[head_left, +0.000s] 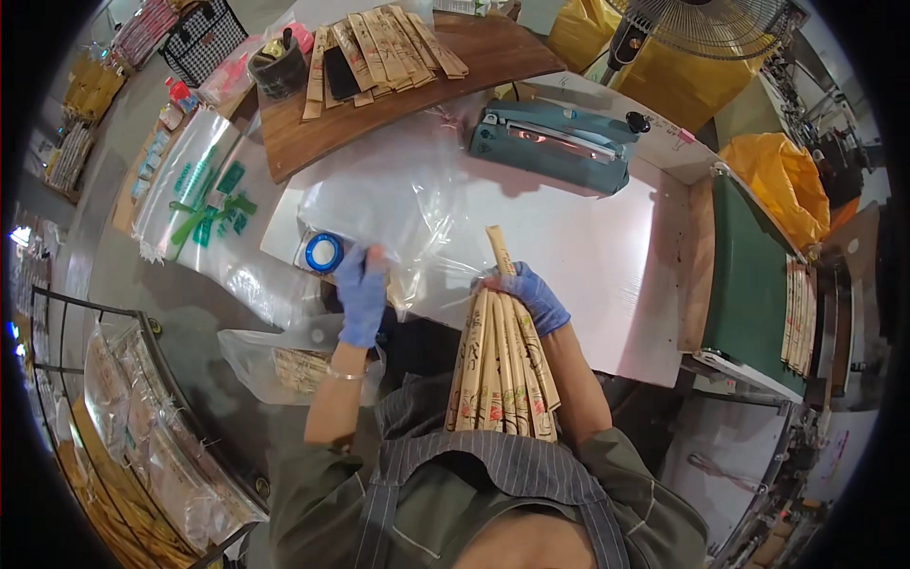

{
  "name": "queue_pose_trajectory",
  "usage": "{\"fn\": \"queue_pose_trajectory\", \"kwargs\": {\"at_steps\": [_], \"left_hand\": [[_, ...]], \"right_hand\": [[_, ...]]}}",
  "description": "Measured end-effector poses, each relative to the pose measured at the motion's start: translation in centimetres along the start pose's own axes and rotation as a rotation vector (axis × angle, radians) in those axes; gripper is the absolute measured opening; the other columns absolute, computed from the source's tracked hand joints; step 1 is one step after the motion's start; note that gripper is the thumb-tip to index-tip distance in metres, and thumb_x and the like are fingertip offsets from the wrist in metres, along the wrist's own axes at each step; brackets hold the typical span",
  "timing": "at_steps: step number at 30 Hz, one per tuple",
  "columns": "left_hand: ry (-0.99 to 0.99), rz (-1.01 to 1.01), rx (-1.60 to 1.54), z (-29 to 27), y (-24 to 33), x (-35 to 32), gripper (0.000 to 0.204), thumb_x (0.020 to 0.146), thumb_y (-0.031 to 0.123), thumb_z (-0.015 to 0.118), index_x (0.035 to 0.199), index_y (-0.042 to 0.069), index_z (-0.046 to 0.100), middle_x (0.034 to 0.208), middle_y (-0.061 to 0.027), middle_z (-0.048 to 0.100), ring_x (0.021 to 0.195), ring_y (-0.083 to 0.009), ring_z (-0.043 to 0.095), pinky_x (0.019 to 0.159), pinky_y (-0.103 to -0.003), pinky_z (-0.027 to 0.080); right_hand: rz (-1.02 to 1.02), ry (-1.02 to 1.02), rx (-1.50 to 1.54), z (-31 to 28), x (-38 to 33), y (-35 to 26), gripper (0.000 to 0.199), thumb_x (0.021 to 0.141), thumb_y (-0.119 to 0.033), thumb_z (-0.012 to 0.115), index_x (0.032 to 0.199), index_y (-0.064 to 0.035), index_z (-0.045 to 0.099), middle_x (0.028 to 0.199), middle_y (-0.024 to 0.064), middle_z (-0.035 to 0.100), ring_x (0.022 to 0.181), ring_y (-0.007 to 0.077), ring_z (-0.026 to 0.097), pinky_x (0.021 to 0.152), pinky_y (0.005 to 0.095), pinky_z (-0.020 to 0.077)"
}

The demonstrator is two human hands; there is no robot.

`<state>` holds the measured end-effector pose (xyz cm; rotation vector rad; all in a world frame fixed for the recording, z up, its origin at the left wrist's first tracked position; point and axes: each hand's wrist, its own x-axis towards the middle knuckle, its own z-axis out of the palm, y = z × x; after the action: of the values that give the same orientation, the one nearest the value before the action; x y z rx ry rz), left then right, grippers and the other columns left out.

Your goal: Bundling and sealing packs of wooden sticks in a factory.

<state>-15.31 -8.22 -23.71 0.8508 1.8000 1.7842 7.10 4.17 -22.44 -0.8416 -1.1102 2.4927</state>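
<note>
My right hand point(535, 300), in a blue glove, is closed around the top of a bundle of long, narrow tan paper packets point(493, 379). Black and red print covers them, and they look like chopstick sleeves. The bundle spreads out against my apron; one packet point(497, 248) sticks up above my fingers. My left hand point(361, 299), also gloved and slightly blurred, is raised beside a round blue-rimmed dish point(324, 252) with a pale middle. Its fingers point away from me and hold nothing that I can see. Clear plastic sheeting point(379, 190) lies just beyond both hands.
A teal bar sealer point(555, 144) stands at the back of the white table point(597, 256). More packets point(389, 47) and a dark cup point(278, 71) sit on a wooden board point(417, 100). At left hang clear bags point(204, 190); a green panel point(749, 275) is at right.
</note>
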Motion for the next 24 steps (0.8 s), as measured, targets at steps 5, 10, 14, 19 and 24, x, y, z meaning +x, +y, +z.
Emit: {"fn": "queue_pose_trajectory", "kwargs": {"at_steps": [5,10,14,19,24], "left_hand": [[-0.275,0.245,0.270,3.2,-1.0,-2.6,0.025,0.077,0.009,0.058,0.101,0.003,0.056,0.097,-0.0118,0.056,0.078,-0.0186,0.058,0.066,-0.029,0.046],[-0.475,0.502,0.821,5.2,1.0,2.5,0.065,0.068,0.005,0.058,0.129,0.003,0.036,0.124,-0.0155,0.045,0.101,-0.0324,0.054,0.087,-0.038,0.045],[-0.646,0.729,0.994,7.1,2.9,4.8,0.075,0.070,0.005,0.057,0.137,0.003,0.023,0.140,-0.0158,0.030,0.090,-0.0329,0.059,0.079,-0.037,0.049],[-0.858,0.926,1.271,2.6,5.6,-2.1,0.076,0.072,-0.003,0.044,0.141,0.001,0.012,0.148,-0.0140,0.016,0.044,-0.0146,0.048,0.038,-0.026,0.038],[-0.427,0.999,0.948,0.2,-0.4,-10.2,0.065,0.078,0.000,0.047,0.139,0.012,0.026,0.140,-0.0168,0.032,0.043,-0.0155,0.048,0.038,-0.025,0.039]], "right_hand": [[-0.032,0.078,-0.080,-0.4,-1.5,0.0,0.028,0.073,-0.020,0.068,0.084,0.0051,0.062,0.073,0.0118,0.063,0.062,0.0192,0.063,0.060,0.0280,0.0528],[-0.250,0.174,0.059,-3.3,-7.3,-0.9,0.028,0.074,-0.021,0.066,0.084,0.0043,0.062,0.071,0.0106,0.062,0.063,0.0178,0.062,0.060,0.0279,0.0519],[-0.051,0.007,-0.255,3.0,-4.4,-1.7,0.032,0.073,-0.028,0.066,0.083,0.0028,0.062,0.077,0.0109,0.062,0.070,0.0178,0.061,0.066,0.0265,0.0506],[-0.116,-0.258,0.089,2.3,1.6,4.5,0.035,0.077,-0.027,0.067,0.096,0.0003,0.058,0.083,0.0106,0.060,0.072,0.0194,0.059,0.067,0.0296,0.0507],[-0.146,-0.372,0.401,3.8,-1.5,5.5,0.054,0.082,-0.021,0.062,0.128,-0.0044,0.038,0.097,0.0124,0.055,0.086,0.0233,0.058,0.077,0.0352,0.0512]]}}
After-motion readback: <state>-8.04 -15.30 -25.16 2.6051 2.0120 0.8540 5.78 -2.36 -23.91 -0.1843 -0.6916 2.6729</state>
